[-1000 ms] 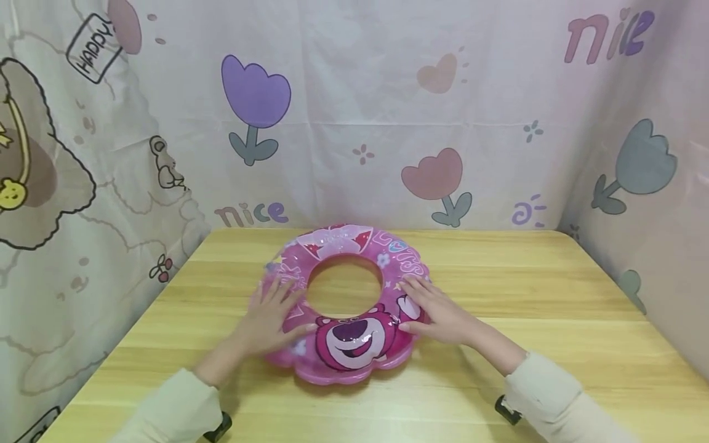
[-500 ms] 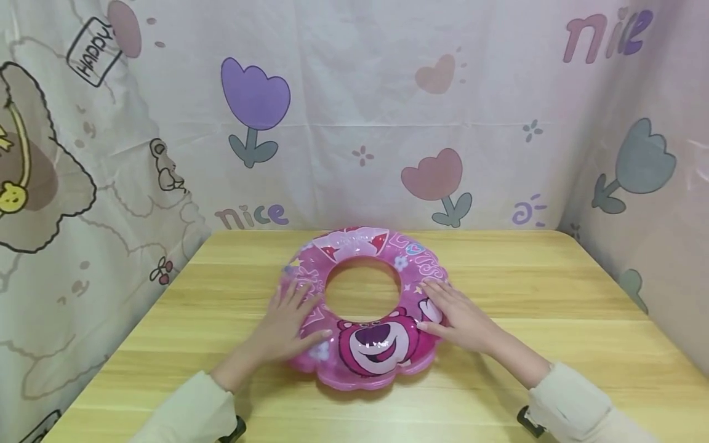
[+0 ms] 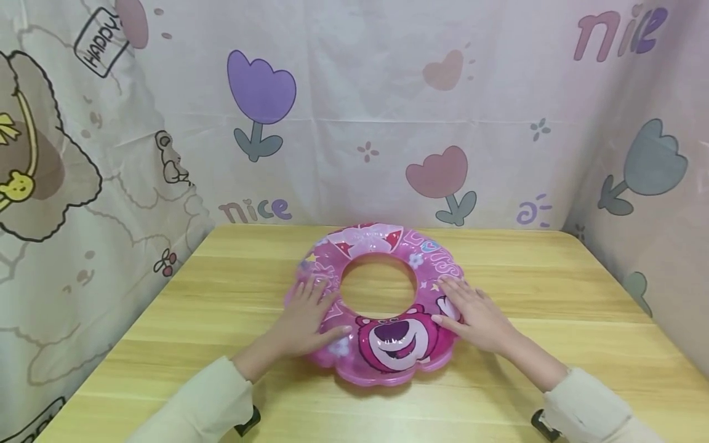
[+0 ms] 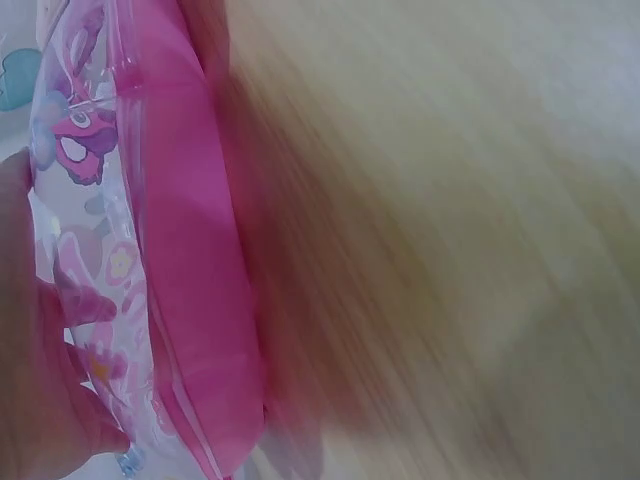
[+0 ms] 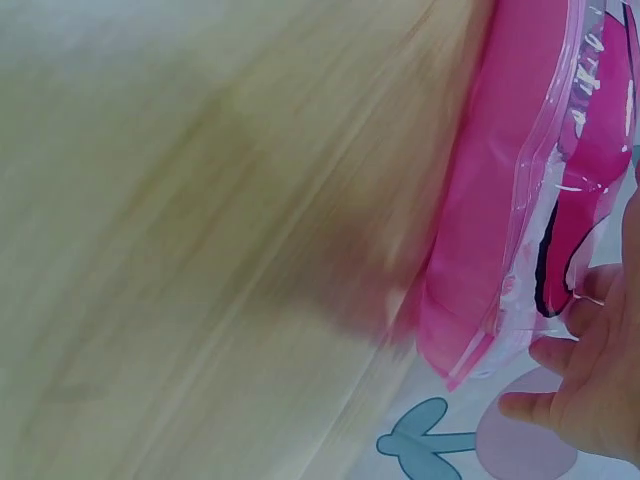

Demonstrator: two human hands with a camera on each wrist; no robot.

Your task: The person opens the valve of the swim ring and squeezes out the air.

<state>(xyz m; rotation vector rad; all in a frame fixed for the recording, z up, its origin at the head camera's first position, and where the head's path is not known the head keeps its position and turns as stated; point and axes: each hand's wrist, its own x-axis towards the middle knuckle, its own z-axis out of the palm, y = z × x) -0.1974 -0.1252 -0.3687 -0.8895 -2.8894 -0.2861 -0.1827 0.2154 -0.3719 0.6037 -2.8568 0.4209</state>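
A pink inflatable swim ring with a cartoon bear face and a scalloped edge lies on the wooden table. My left hand rests on its left side, fingers spread and the thumb lying toward the bear. On the opposite side, my right hand touches the ring with outstretched fingers. The left wrist view has the ring's pink side wall close over the wood, and the hand along the printed clear top. In the right wrist view, the fingers reach along the ring's outer edge.
The wooden table extends around the ring on all sides. A cloth backdrop with tulips and lettering hangs behind it, and patterned cloth stands on the left and right. Dark straps show below the sleeves.
The swim ring has moved to the right across the table, with both hands staying on its sides. The head view has shifted slightly.
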